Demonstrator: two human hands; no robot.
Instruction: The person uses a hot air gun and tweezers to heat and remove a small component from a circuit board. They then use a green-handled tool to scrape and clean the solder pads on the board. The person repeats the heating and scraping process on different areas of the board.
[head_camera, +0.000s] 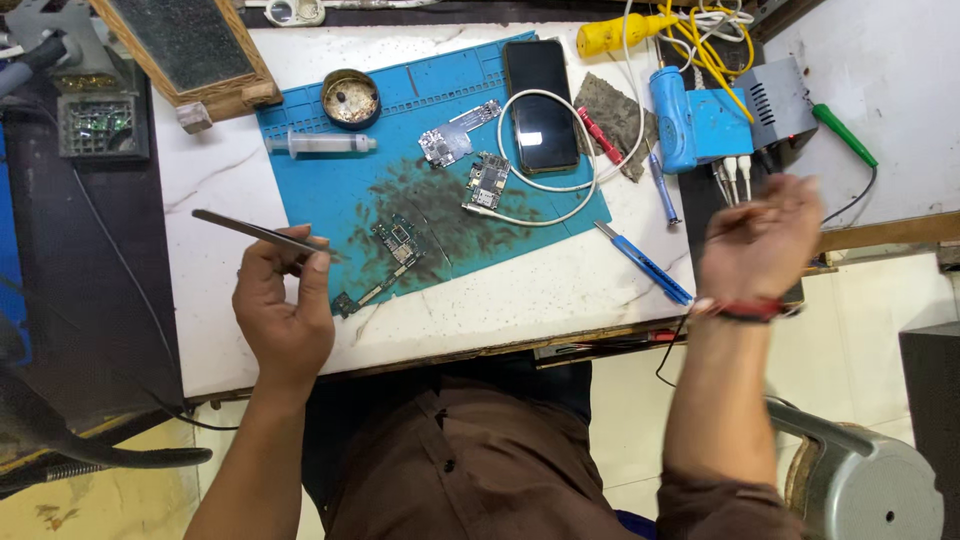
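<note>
White marble-look bench carries a blue work mat (330, 190). Left hand (285, 310) pinches tweezers (262, 233) between thumb and fingers, tips over mat's left edge near circuit board (398, 243). Right hand (760, 245) raised off right edge, blurred; finger state cannot be told.

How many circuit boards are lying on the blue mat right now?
4, possibly more hidden: one near the mat's middle top, one beside the phone, one lower centre, and a narrow strip at the bottom edge.

White marble worktop (560, 290), cream tiled floor (860, 310).
</note>
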